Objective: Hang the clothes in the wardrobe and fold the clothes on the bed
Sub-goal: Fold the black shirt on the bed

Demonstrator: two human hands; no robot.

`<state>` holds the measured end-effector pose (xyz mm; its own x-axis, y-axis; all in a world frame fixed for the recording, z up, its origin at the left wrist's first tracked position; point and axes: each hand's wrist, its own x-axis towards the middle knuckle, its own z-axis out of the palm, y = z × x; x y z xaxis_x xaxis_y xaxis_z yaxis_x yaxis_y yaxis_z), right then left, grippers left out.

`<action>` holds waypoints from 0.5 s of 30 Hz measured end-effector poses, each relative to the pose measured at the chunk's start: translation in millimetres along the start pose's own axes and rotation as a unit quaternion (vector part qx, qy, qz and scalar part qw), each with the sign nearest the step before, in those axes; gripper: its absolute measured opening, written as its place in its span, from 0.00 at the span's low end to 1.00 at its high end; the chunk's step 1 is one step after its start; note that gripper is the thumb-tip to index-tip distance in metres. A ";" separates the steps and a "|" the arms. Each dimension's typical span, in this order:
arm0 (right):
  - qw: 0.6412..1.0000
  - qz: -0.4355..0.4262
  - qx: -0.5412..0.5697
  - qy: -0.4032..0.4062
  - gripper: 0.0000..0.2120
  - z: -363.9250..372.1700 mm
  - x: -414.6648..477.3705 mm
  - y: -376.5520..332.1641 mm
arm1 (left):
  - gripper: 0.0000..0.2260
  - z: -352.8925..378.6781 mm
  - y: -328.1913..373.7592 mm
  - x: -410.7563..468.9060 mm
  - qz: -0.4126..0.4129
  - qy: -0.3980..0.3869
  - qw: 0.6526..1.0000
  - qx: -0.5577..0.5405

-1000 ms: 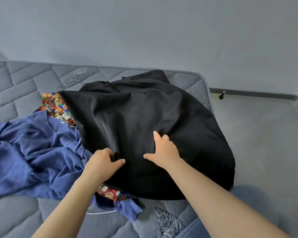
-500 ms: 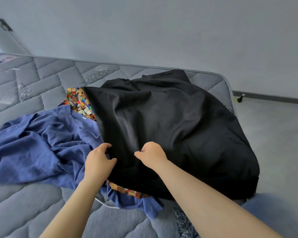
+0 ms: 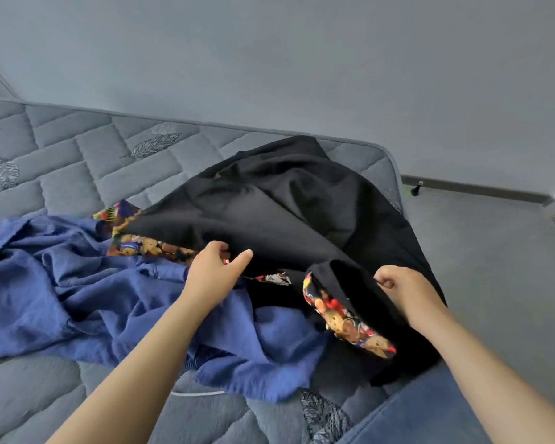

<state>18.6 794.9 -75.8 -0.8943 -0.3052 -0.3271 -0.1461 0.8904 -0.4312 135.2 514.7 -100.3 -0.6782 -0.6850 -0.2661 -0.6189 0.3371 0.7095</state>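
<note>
Left hand (image 3: 213,270) and right hand (image 3: 404,288) hold black garment (image 3: 285,213) (hiding patterned cloth (image 3: 343,318)).

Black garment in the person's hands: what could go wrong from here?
The patterned cloth is caught up in the fold of the black garment that the right hand grips, so both may lift together. The garment also drapes over the mattress corner and could slip toward the floor.
</note>
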 end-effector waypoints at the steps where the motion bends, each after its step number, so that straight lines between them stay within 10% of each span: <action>1: 1.000 0.009 -0.003 -0.012 0.11 -1.9 3.2 6.4 | 0.25 8.8 -0.7 1.8 -0.009 0.000 1.000 0.004; 8: 0.998 -0.017 -0.045 -0.031 0.07 -0.2 9.1 2.2 | 0.36 14.4 -2.5 25.9 -0.133 0.136 0.944 -0.269; 15: 0.993 -0.084 0.048 -0.070 0.20 -1.9 1.1 -33.9 | 0.23 4.2 -9.8 56.3 -0.040 0.048 0.998 0.001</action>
<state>21.7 765.0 -59.9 -0.7926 -0.4962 -0.3543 -0.2416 0.7891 -0.5647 101.4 475.6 -124.9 -0.5861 -0.7682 -0.2574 -0.6697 0.2805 0.6876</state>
